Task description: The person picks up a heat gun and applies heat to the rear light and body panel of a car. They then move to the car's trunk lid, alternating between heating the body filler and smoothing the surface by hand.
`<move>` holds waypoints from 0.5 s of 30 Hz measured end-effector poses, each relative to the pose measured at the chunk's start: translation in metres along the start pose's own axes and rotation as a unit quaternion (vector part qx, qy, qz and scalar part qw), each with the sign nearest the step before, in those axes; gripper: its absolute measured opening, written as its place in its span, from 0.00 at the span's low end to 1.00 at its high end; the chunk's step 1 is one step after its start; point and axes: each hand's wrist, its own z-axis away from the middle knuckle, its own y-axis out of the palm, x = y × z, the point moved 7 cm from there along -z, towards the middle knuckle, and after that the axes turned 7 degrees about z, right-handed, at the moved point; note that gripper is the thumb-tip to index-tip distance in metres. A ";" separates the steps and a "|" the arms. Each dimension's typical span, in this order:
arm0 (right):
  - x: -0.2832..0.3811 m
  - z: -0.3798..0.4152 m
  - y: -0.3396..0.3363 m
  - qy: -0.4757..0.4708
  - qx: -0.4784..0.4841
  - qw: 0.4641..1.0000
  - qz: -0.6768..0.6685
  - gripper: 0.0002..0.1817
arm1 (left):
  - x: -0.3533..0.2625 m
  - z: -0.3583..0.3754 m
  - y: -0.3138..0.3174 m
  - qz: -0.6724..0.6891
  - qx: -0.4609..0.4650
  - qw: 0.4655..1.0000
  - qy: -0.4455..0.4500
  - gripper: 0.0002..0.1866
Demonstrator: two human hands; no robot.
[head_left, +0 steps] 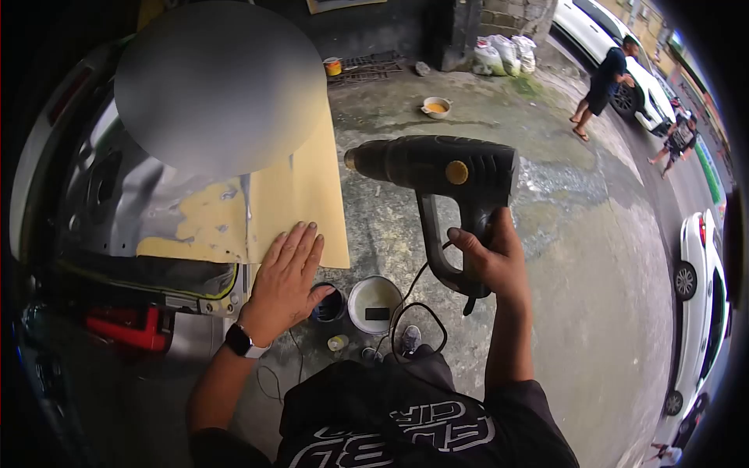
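A black heat gun (429, 161) with a brass-coloured knob is held up in my right hand (493, 257), its fingers wrapped round the handle. The nozzle points left, toward a yellow flat panel (316, 207). My left hand (285, 277) lies flat at the panel's lower edge, fingers stretched out and a watch on the wrist. Left of that, the vehicle panel (211, 214) shows patches of yellowish filler over grey metal. A grey blurred disc hides its upper part. From the heat gun, a black cord (425, 304) hangs down in loops.
Below my hands stand a white bucket (374, 304), a dark container (329, 304) and a small bottle (338, 342) on the concrete floor. Farther off are a bowl (436, 108) and sacks (503, 56). People (605, 82) and white cars (701, 288) are along the street.
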 end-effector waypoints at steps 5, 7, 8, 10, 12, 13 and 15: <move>-0.014 -0.042 0.013 0.017 0.041 0.999 0.006 0.31 | 0.004 -0.017 -0.001 0.023 -0.012 1.000 -0.009 0.39; -0.012 -0.059 0.021 -0.033 0.051 0.997 -0.044 0.30 | 0.013 -0.026 0.002 0.011 -0.004 1.000 -0.026 0.38; -0.015 -0.065 0.022 -0.022 0.050 0.998 -0.034 0.30 | 0.017 -0.031 0.003 -0.003 -0.006 0.999 -0.034 0.39; -0.021 -0.075 0.023 -0.010 0.053 0.998 -0.028 0.30 | 0.028 -0.042 0.005 -0.018 -0.003 0.999 -0.044 0.39; -0.026 -0.082 0.023 -0.010 0.049 0.998 -0.033 0.29 | 0.042 -0.053 0.003 -0.050 -0.016 0.996 -0.069 0.40; -0.030 -0.083 0.023 -0.008 0.053 0.998 -0.036 0.29 | 0.046 -0.058 0.004 -0.051 -0.012 0.996 -0.073 0.40; -0.039 -0.082 0.019 -0.008 0.056 0.997 -0.056 0.28 | 0.056 -0.066 0.002 -0.053 -0.038 0.991 -0.119 0.41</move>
